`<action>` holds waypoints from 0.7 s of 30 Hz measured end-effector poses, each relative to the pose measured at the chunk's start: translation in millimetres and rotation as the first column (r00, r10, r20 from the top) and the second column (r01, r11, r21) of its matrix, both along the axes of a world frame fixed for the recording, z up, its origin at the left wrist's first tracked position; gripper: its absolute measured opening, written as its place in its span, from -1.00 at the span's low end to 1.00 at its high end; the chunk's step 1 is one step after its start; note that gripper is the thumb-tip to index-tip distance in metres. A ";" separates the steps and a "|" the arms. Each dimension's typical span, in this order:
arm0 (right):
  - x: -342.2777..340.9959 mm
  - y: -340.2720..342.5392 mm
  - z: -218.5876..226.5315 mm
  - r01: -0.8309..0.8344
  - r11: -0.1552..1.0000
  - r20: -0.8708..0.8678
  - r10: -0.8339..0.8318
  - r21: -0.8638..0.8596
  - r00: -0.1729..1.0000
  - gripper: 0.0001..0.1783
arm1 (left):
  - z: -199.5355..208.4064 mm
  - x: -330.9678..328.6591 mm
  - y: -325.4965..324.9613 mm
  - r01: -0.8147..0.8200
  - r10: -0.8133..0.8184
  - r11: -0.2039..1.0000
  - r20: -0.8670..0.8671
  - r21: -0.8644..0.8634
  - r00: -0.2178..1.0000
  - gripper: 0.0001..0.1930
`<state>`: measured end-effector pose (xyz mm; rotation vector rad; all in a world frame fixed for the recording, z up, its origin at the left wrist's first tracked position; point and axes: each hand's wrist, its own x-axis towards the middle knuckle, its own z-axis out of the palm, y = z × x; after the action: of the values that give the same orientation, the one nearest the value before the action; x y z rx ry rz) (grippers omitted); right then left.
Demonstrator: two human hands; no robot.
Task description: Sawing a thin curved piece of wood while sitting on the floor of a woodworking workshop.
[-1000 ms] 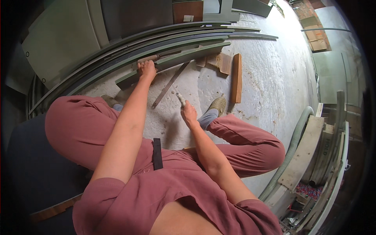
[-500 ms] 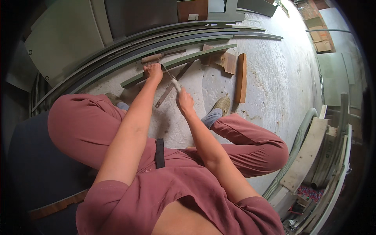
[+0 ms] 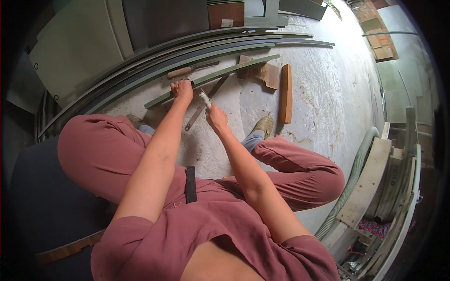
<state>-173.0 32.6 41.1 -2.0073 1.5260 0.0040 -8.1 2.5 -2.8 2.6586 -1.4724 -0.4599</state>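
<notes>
The person sits low with knees spread, both hands reaching forward over the pale concrete floor (image 3: pixel 323 89). The left hand (image 3: pixel 182 91) is clenched around a long green strip (image 3: pixel 234 70), which slants away from lower left to upper right in front of the knees. The right hand (image 3: pixel 217 117) grips a pale-handled tool (image 3: pixel 206 99) — its thin tip points up toward the strip, near the left hand but apart from it; whether it touches the strip I can't tell from here.

Just beyond the left hand lies a wooden-handled tool (image 3: pixel 180 72) with a dark shaft. Nearer the person, a narrow rusty metal bar (image 3: pixel 201 109) runs up to the strip's edge. Ragged brown scrap (image 3: pixel 269 76) lies by the strip's far end, and right of that a reddish wooden block (image 3: pixel 286 94) — longer than it is wide.
</notes>
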 end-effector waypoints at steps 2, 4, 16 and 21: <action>6.8 -7.9 -1.9 -0.022 0.999 0.000 0.022 -0.026 1.000 -0.74 | -2.3 1.9 1.5 -0.001 0.002 0.999 0.020 -0.035 1.000 -0.85; 11.3 -12.6 -6.7 -0.041 0.998 -0.024 0.040 -0.037 0.999 -0.76 | -1.0 1.0 0.7 -0.001 0.003 0.998 0.036 -0.069 0.999 -0.84; -67.0 62.0 -48.4 -0.011 1.000 -0.141 0.012 0.014 0.990 -0.83 | -4.5 24.7 -11.6 0.010 -0.007 0.993 0.022 -0.119 1.000 -0.71; -46.2 45.6 -27.8 0.068 0.998 -0.052 -0.068 -0.007 0.996 -0.76 | -0.1 19.0 -11.8 0.020 -0.022 0.995 -0.011 -0.094 1.000 -0.72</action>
<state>-219.2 78.2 13.3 -1.9726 1.6283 0.0256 10.9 -9.2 -2.9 2.5665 -1.4816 -0.3964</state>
